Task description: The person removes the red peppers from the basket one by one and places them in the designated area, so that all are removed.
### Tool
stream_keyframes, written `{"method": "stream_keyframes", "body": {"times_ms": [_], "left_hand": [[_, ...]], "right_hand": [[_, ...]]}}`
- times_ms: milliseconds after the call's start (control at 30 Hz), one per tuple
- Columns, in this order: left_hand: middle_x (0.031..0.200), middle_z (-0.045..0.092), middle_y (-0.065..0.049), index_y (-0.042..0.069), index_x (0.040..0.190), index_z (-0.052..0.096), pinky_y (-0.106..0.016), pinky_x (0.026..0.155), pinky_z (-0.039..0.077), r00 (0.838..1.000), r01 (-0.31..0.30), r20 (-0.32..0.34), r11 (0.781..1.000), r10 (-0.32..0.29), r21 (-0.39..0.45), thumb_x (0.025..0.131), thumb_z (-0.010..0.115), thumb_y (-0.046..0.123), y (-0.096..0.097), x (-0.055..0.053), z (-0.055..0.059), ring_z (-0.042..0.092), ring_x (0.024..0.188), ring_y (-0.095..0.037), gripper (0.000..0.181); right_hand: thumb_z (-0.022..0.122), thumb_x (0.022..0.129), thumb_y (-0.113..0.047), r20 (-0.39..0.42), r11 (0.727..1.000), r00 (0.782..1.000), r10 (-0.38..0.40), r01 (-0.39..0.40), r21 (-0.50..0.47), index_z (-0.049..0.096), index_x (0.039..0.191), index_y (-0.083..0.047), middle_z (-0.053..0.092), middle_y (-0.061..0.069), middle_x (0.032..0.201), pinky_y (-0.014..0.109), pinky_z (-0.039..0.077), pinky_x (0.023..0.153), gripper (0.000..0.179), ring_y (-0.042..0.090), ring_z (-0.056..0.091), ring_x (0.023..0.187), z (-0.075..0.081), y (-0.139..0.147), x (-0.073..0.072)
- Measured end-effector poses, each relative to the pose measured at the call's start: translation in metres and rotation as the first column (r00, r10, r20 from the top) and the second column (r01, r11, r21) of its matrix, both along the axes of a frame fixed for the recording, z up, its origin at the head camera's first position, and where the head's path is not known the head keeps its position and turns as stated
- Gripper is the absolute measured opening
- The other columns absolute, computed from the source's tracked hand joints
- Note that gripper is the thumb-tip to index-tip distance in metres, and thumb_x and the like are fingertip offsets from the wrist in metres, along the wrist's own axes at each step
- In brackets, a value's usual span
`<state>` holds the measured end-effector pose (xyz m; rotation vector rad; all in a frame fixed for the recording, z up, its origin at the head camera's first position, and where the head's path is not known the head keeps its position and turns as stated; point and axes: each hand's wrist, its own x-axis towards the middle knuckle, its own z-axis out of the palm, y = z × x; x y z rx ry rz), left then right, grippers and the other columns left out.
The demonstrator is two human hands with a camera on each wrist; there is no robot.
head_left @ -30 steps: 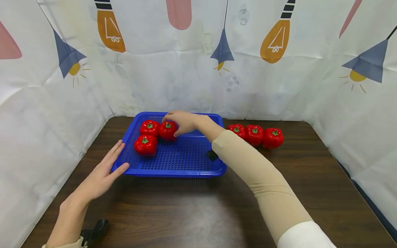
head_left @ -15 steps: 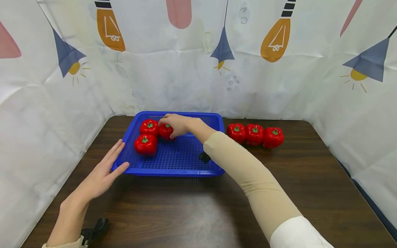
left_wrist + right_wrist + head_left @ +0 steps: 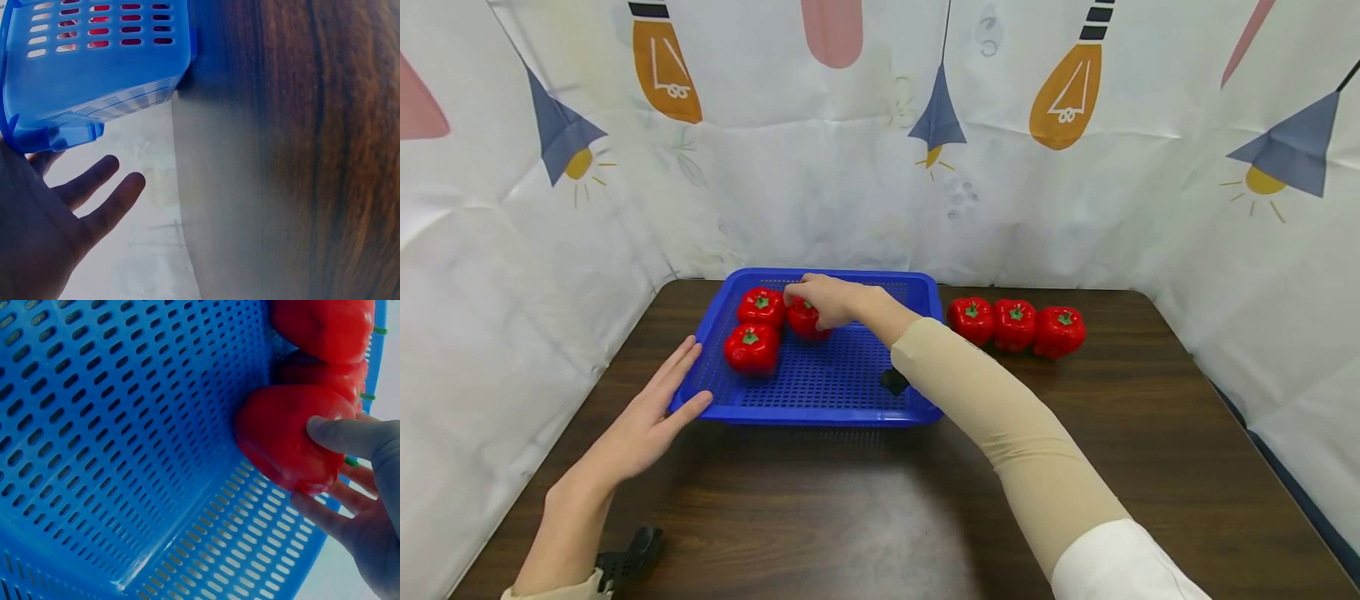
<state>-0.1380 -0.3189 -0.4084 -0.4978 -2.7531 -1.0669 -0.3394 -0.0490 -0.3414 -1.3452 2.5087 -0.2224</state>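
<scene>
A blue perforated plastic basket [image 3: 842, 417] stands toward the back of the table. Inside its left part are three red bell peppers with green stems. My right hand [image 3: 829, 298] grips one bell pepper [image 3: 805, 322] near the basket's back wall, thumb on one side and fingers on the other in the right wrist view. Two more, a back bell pepper [image 3: 762, 307] and a front bell pepper [image 3: 752, 350], sit left of it. My left hand [image 3: 638, 429] rests at the basket's left rim with straight, spread fingers; the left wrist view shows them beside the outer wall.
Three more red bell peppers [image 3: 1014, 326] stand in a row on the dark wooden table [image 3: 880, 517], right of the basket. A white printed cloth [image 3: 850, 192] hangs behind the table and along both sides. A black wrist strap [image 3: 632, 557] is on the left wrist.
My right hand has shifted slightly left and down with the bell pepper, close to the others, then barely back right. The left hand and the basket stay where they were.
</scene>
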Motion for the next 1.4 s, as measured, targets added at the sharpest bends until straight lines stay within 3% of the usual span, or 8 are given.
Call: {"method": "stream_keyframes", "body": {"times_ms": [100, 400, 733, 1033, 1400], "left_hand": [[0.171, 0.012, -0.008, 0.012, 0.164, 0.025, -0.056, 0.123, 0.010, 1.000, -0.009, 0.004, 1.000, 0.009, 0.000, 0.103, 0.062, 0.023, 0.001, 0.000, 0.001, 0.013, 0.155, -0.037, 0.073], [0.172, 0.009, -0.008, 0.012, 0.165, 0.021, -0.073, 0.114, 0.010, 1.000, 0.009, 0.011, 1.000, -0.009, -0.002, 0.104, 0.059, 0.023, 0.001, 0.001, 0.001, 0.011, 0.154, -0.043, 0.073], [0.171, 0.011, -0.011, 0.013, 0.165, 0.023, -0.071, 0.116, 0.011, 1.000, 0.001, 0.016, 1.000, -0.002, 0.015, 0.103, 0.061, 0.023, 0.002, 0.000, 0.001, 0.012, 0.154, -0.042, 0.073], [0.172, 0.010, -0.008, 0.012, 0.165, 0.023, -0.071, 0.116, 0.010, 1.000, 0.005, 0.008, 1.000, -0.005, 0.014, 0.103, 0.061, 0.022, 0.001, 0.000, 0.000, 0.011, 0.154, -0.042, 0.073], [0.172, 0.010, -0.008, 0.012, 0.165, 0.022, -0.073, 0.115, 0.010, 1.000, 0.014, -0.005, 1.000, -0.014, 0.016, 0.104, 0.060, 0.021, 0.000, 0.001, -0.001, 0.011, 0.154, -0.043, 0.072]], "right_hand": [[0.068, 0.092, 0.005, 0.007, 1.000, 1.000, 0.008, -0.008, 0.009, 0.055, 0.138, -0.014, 0.050, 0.008, 0.134, 0.026, 0.050, 0.086, 0.052, 0.019, 0.050, 0.116, 0.003, 0.002, 0.001], [0.070, 0.093, 0.001, 0.024, 0.999, 0.999, 0.043, -0.043, 0.022, 0.057, 0.134, -0.016, 0.051, 0.005, 0.135, 0.028, 0.050, 0.090, 0.047, 0.018, 0.047, 0.122, 0.012, 0.013, 0.005], [0.073, 0.091, -0.003, 0.027, 0.997, 0.996, 0.082, -0.082, 0.001, 0.058, 0.135, -0.018, 0.052, 0.005, 0.135, 0.031, 0.053, 0.092, 0.048, 0.022, 0.047, 0.127, 0.034, 0.036, 0.012], [0.070, 0.091, -0.001, 0.024, 0.993, 0.994, 0.109, -0.108, -0.037, 0.059, 0.136, -0.014, 0.051, 0.006, 0.136, 0.031, 0.052, 0.091, 0.048, 0.022, 0.048, 0.125, 0.063, 0.064, 0.025], [0.076, 0.089, -0.004, -0.023, 0.990, 0.995, 0.100, -0.102, -0.093, 0.061, 0.133, -0.016, 0.052, 0.005, 0.138, 0.030, 0.053, 0.090, 0.048, 0.020, 0.047, 0.125, 0.081, 0.108, 0.031]]}}
